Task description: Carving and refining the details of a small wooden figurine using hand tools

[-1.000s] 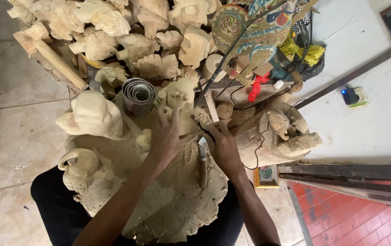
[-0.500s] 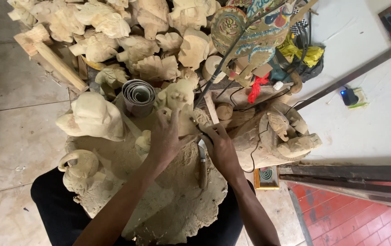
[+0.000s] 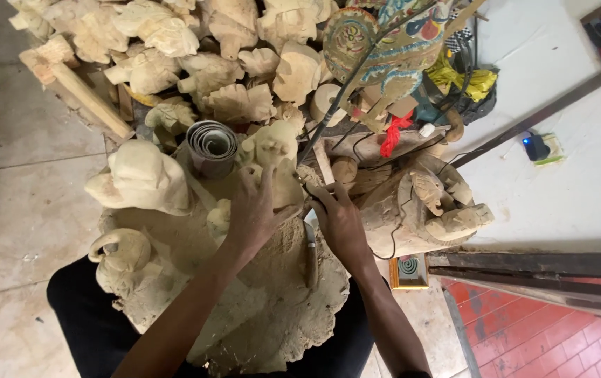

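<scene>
left hand (image 3: pixel 251 210) fingers spread on pale wood carving (image 3: pixel 272 150), right hand (image 3: pixel 339 220) seemingly gripping chisel (image 3: pixel 309 245)

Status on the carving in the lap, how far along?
Done: the big pale wood slab already has rough relief shapes and a curled figure at its left edge. In hand: left hand braces the raised knob; right hand grips a carving tool beside it. Left: surfaces look coarse, unsanded, unpainted.
</scene>
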